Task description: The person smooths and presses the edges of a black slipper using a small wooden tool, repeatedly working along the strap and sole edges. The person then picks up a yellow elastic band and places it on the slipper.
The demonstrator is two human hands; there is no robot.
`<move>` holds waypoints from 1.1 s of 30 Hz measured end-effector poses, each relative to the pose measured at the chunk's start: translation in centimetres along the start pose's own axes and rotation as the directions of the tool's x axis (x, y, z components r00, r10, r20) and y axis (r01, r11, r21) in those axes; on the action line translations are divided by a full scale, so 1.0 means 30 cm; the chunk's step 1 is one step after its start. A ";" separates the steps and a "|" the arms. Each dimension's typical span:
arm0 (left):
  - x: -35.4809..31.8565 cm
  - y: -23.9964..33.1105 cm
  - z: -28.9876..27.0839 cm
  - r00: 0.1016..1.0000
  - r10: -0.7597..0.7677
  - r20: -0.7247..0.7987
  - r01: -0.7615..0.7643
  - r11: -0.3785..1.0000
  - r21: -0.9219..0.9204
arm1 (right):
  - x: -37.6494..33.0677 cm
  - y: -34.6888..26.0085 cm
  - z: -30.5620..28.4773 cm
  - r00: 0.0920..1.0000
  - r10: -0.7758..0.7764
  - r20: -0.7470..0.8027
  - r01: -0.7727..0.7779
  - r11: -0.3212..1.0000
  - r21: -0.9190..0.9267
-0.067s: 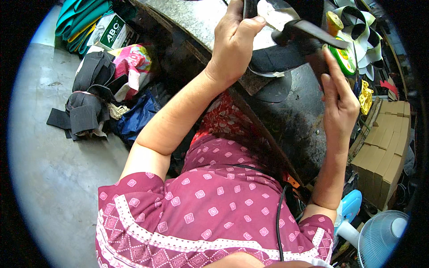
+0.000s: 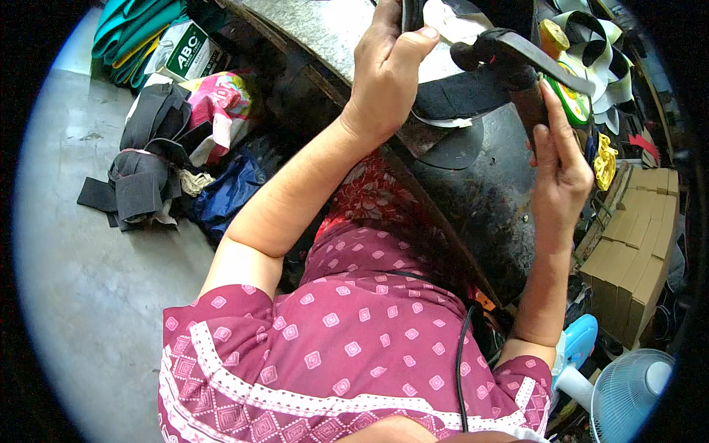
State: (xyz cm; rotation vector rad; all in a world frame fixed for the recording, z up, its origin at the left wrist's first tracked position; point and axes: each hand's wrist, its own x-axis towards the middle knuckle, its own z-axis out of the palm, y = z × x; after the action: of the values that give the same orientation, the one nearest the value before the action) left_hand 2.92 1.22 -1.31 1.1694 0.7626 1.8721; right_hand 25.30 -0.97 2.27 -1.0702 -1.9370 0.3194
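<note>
- Two bare hands in play, both busy, above one dark, scuffed surface (image 2: 502,184).
- Up near twelve o'clock, the left hand (image 2: 390,70) has its thumb and fingers closed on one narrow black piece (image 2: 413,15) at the upper edge; the fingertips are out of sight.
- Over between two and three, the right hand (image 2: 563,159) is wrapped on the brown handle of one black-headed hammer (image 2: 517,59), index finger laid along the grip.
- The hammer sits between one and two o'clock, its round knob toward the left hand and its long, flat blade pointing toward three.
- Beneath, at one o'clock, one broad black fabric-like band (image 2: 461,94) lies between the hands; whether the hammer touches it, I can't tell.
- Just above the band, one crumpled white sheet (image 2: 454,22).
- Two o'clock brings one green-rimmed round object (image 2: 576,111), partly behind the blade, and above that one yellow cylindrical spool (image 2: 552,37).
- Beside them, curling white strips (image 2: 609,66) overlap too much to count.
- One yellow loose bundle (image 2: 604,151) rests between two and three.
- Three o'clock, flat brown cardboard pieces (image 2: 628,236) stand packed together, and at four there's one white-and-blue fan (image 2: 628,395).
- Across at nine to ten, black fabric rolls (image 2: 140,170), uncountable in their heap, beside one dark blue bag (image 2: 229,188).
</note>
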 end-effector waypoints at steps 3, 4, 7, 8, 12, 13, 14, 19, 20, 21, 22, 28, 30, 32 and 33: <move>-0.008 -0.016 0.007 0.998 0.057 -0.034 -0.058 0.997 -0.050 | -0.010 -0.018 0.023 0.945 -0.049 0.323 0.160 0.930 -0.329; 0.002 -0.009 0.011 0.998 0.066 -0.009 -0.066 0.998 -0.005 | -0.012 -0.015 0.024 0.965 -0.070 0.253 0.155 0.930 -0.333; 0.022 0.022 0.054 0.999 0.054 -0.007 -0.053 0.995 0.083 | -0.008 0.009 0.003 0.983 -0.074 0.167 0.123 0.944 -0.305; 0.042 0.030 0.061 0.999 0.053 0.009 -0.054 0.993 0.107 | -0.008 0.023 -0.001 0.994 -0.077 0.075 0.092 0.971 -0.223; 0.090 0.043 0.091 0.999 0.003 0.041 -0.016 0.947 0.320 | -0.012 0.059 -0.005 0.984 0.006 0.178 0.051 0.949 -0.312; 0.097 0.038 0.099 0.999 0.012 0.047 -0.026 0.954 0.298 | -0.009 0.061 -0.011 0.977 -0.038 0.212 0.097 0.957 -0.275; 0.108 0.031 0.107 0.998 0.028 0.050 -0.041 0.960 0.275 | -0.011 0.060 -0.011 0.989 -0.034 0.142 0.077 0.947 -0.312; 0.095 0.020 0.083 1.000 0.002 0.027 -0.010 0.951 0.309 | -0.011 0.030 -0.004 0.999 0.016 0.040 -0.015 0.999 -0.042; 0.079 0.023 0.069 1.000 -0.004 0.008 0.001 0.946 0.325 | -0.016 0.023 0.010 0.999 0.041 -0.021 -0.038 0.991 0.128; 0.067 0.025 0.055 0.993 0.108 0.052 -0.116 0.970 0.215 | -0.016 0.019 0.019 0.996 0.013 0.091 -0.017 0.999 0.034; 0.053 0.027 0.040 0.987 0.157 0.037 -0.162 0.956 0.245 | -0.020 0.014 0.030 0.978 0.002 0.207 0.034 0.985 -0.170; -0.089 0.050 -0.031 0.990 0.092 -0.106 -0.053 0.945 0.324 | -0.010 0.014 0.022 0.980 -0.055 0.192 0.093 0.975 -0.199; -0.124 0.078 -0.066 0.991 0.014 -0.135 0.038 0.929 0.369 | -0.020 0.020 0.035 0.996 -0.012 0.092 0.011 1.000 0.012; -0.157 0.108 -0.090 0.985 0.010 -0.173 0.035 0.967 0.254 | -0.041 0.026 0.064 0.951 -0.099 0.291 0.167 0.962 -0.218; -0.172 0.133 -0.112 0.977 -0.068 -0.202 0.112 0.970 0.214 | -0.049 0.032 0.076 0.951 -0.140 0.274 0.205 0.953 -0.222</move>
State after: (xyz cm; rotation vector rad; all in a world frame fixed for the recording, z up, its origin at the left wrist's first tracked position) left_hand 0.01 -5.52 -1.72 1.0774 1.1431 1.8776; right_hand 24.40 -1.15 -0.44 -1.0457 -2.3350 0.1221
